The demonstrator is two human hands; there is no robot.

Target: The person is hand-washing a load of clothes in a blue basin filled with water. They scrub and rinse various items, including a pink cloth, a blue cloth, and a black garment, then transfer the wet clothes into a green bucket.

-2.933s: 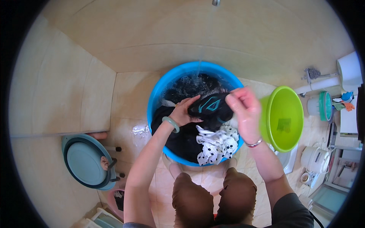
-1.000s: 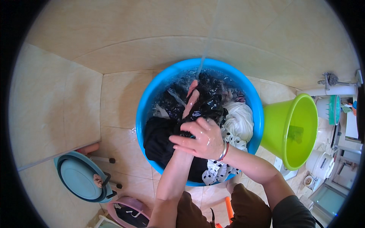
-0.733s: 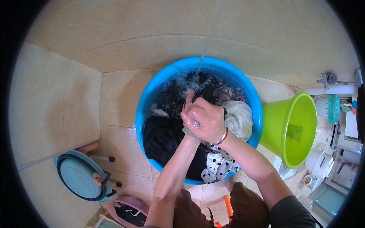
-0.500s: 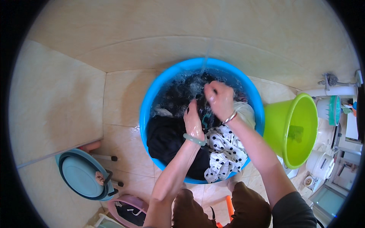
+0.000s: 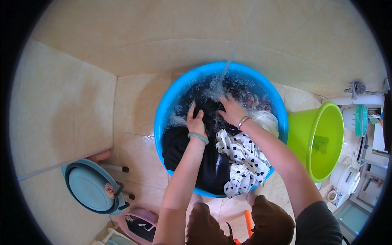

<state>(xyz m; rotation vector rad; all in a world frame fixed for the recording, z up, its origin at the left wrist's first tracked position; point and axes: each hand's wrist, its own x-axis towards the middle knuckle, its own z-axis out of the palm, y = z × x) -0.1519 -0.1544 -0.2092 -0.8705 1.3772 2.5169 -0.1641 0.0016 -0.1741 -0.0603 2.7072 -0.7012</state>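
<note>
A large blue tub (image 5: 160, 122) of water stands before me, filled with wet clothes. Over its middle, my left hand (image 5: 197, 122), with a pale green bangle at the wrist, has thumb and fingers apart beside a black cloth (image 5: 210, 111). My right hand (image 5: 232, 112), wearing a silver bracelet, is open with its fingers spread at that cloth's other side, near the falling water stream (image 5: 223, 74). Nearer me lie a black garment (image 5: 212, 173) and a white cloth with black dots (image 5: 243, 157), part of it over the near rim. A plain white cloth (image 5: 267, 121) is at the right.
Right of the tub, a lime green bucket (image 5: 296, 134) lies tipped. A wall tap (image 5: 356, 88) and a white container (image 5: 346, 177) are farther right. At left are a light blue basin (image 5: 87, 185) and a pink basin (image 5: 122, 222) holding dark cloth.
My hands were close together over the dark cloth, the right one curled. Now they are farther apart and lower, with the fingers spread. The view has shifted slightly.
</note>
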